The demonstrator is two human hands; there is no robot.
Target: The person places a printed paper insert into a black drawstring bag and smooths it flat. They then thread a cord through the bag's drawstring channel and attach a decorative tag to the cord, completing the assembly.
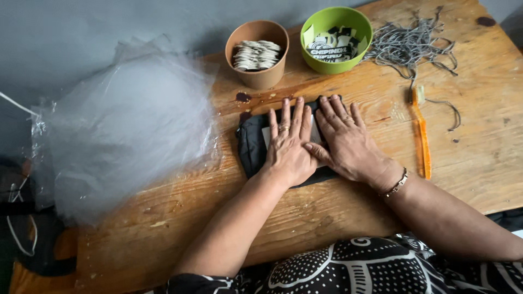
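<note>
A folded black cloth item (251,146) lies on the wooden table (348,209), with a pale card or label partly showing under my fingers. My left hand (289,147), a ring on one finger, presses flat on the cloth with fingers spread. My right hand (348,144), a bracelet at its wrist, lies flat beside it on the same cloth, its thumb touching the left hand. Neither hand grips anything.
A stack of clear plastic bags (125,130) lies at the table's left end. A brown cup (257,53) holds pale folded tags, and a green bowl (336,38) holds printed labels. Grey strings (414,46) and an orange toothbrush (421,139) lie to the right.
</note>
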